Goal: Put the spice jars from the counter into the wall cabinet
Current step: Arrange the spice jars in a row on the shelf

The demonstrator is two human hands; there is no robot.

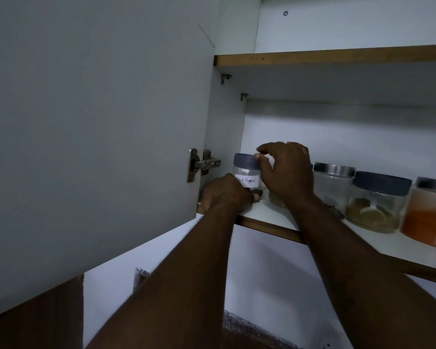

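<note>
A clear jar with a grey-blue lid and a "Black Pepper" label (245, 172) stands at the left end of the cabinet's lower shelf (267, 215). My left hand (224, 193) curls round its base from the front. My right hand (286, 170) pinches the lid's right edge with thumb and fingers, and hides most of another jar (277, 200) behind it. Further right along the shelf stand a silver-lidded clear jar (334, 182), a grey-lidded jar of brown pieces (376, 201) and a jar of orange powder (428, 212).
The open cabinet door (98, 134) hangs on the left on its metal hinge (203, 164), close to my left hand. An upper shelf (337, 57) runs above. Below the cabinet are a white wall and a dark speckled counter edge (252, 328).
</note>
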